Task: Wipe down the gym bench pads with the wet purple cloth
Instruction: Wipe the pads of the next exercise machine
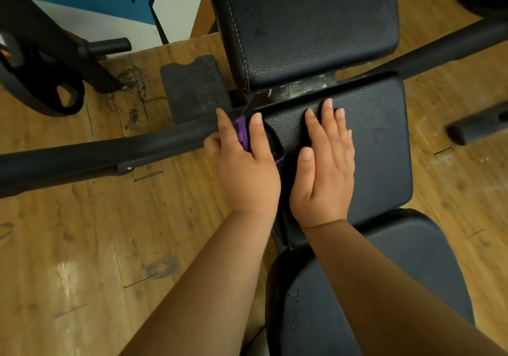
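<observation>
Head view, close, down onto pad

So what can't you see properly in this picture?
Head view:
- purple cloth: mostly hidden under the left hand; only a sliver shows.
- back pad: its far end is cut off by the top edge.
- near pad: partly covered by the right forearm, cut off at the bottom.

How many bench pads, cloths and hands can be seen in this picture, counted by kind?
Bench pads: 3 (upper pad, middle pad, near pad)
Cloths: 1 (purple cloth, held in the left hand)
Hands: 2 (left hand, and right hand flat on the middle pad)
Total: 6
</observation>
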`<state>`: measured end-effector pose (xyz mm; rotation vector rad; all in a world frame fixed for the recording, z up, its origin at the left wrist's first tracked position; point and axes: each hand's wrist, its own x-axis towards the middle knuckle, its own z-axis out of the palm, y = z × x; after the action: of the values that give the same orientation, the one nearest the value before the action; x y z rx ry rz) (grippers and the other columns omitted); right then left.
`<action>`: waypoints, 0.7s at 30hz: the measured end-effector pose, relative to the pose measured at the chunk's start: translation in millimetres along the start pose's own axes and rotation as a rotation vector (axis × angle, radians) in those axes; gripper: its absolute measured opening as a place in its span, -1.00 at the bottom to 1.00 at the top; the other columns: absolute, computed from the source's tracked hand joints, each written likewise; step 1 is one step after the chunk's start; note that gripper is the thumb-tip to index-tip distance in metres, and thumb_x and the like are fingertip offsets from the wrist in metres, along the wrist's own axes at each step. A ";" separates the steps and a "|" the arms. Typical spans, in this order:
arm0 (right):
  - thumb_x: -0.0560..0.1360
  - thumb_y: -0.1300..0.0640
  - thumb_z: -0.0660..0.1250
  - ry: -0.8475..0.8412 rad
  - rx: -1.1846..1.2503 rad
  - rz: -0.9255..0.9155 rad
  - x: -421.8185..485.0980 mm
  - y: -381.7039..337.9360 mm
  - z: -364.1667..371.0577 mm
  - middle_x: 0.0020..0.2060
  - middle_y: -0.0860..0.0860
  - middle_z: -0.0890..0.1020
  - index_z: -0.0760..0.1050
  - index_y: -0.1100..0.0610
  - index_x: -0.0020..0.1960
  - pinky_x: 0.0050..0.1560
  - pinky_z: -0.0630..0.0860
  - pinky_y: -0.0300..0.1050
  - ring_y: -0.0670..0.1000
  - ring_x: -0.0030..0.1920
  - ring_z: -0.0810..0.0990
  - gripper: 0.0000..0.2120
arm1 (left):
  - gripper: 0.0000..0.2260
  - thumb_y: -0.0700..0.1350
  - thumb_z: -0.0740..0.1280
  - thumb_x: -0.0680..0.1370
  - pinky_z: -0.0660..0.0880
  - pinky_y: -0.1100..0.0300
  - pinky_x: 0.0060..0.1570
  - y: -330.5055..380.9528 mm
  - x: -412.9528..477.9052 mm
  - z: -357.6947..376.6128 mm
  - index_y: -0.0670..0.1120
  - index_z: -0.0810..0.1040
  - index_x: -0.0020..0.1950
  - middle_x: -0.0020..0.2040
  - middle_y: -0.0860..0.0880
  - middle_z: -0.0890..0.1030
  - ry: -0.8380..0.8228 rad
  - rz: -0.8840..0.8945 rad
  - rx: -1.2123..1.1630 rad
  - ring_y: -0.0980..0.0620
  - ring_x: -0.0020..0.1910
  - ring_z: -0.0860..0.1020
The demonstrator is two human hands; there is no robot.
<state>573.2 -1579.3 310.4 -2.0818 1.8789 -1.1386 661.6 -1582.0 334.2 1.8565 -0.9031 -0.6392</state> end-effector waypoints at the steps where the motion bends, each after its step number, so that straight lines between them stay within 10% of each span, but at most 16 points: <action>1: 0.65 -0.11 -0.21 0.000 -0.001 -0.001 0.0 0.0 -0.1 0.49 0.15 0.28 0.31 0.19 0.46 0.53 -0.03 -0.05 0.10 0.54 0.12 -0.41 | -0.48 0.08 0.20 0.62 0.10 0.75 -0.10 1.8 -4.2 0.1 -0.10 0.25 0.53 0.19 0.07 0.30 0.016 0.007 -0.002 0.35 0.07 0.23; 5: 0.65 -0.11 -0.20 0.015 -0.005 0.003 0.7 -0.3 0.9 0.48 0.14 0.28 0.33 0.19 0.45 0.53 -0.04 -0.07 0.08 0.53 0.12 -0.41 | -0.44 0.16 0.21 0.59 0.20 0.56 0.14 15.2 -6.1 9.7 -0.14 0.31 0.48 0.34 -0.01 0.45 -0.037 -0.059 -0.059 0.13 0.32 0.38; 11: 0.66 -0.09 -0.21 0.019 0.013 -0.004 -0.3 0.3 1.0 0.49 0.13 0.27 0.32 0.20 0.46 0.53 -0.05 -0.08 0.07 0.53 0.11 -0.41 | -0.79 0.14 0.13 0.63 0.35 0.50 -0.22 12.5 14.5 9.1 0.09 0.48 -0.03 -0.18 0.17 0.54 -0.078 -0.107 -0.145 0.37 -0.16 0.51; 15: 0.66 -0.09 -0.21 0.023 0.016 -0.008 -0.3 -0.6 0.4 0.48 0.15 0.28 0.32 0.20 0.45 0.53 -0.05 -0.08 0.07 0.53 0.12 -0.42 | -0.75 0.04 0.10 0.66 0.29 0.60 -0.16 1.8 -5.8 4.8 -0.05 0.47 0.20 -0.11 0.26 0.46 -0.058 0.012 -0.109 0.43 -0.14 0.42; 21: 0.66 -0.09 -0.21 0.028 0.024 -0.005 -1.4 -0.4 1.0 0.48 0.14 0.29 0.33 0.20 0.45 0.53 -0.04 -0.06 0.10 0.53 0.13 -0.41 | -0.69 0.07 -0.02 0.68 0.29 0.44 -0.26 11.5 20.2 8.5 -0.05 0.43 0.00 -0.22 0.19 0.44 -0.078 -0.106 -0.124 0.25 -0.27 0.40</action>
<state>574.2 -1578.3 309.2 -2.0704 1.8630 -1.1913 663.7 -1605.9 340.1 1.7875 -0.8006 -0.8203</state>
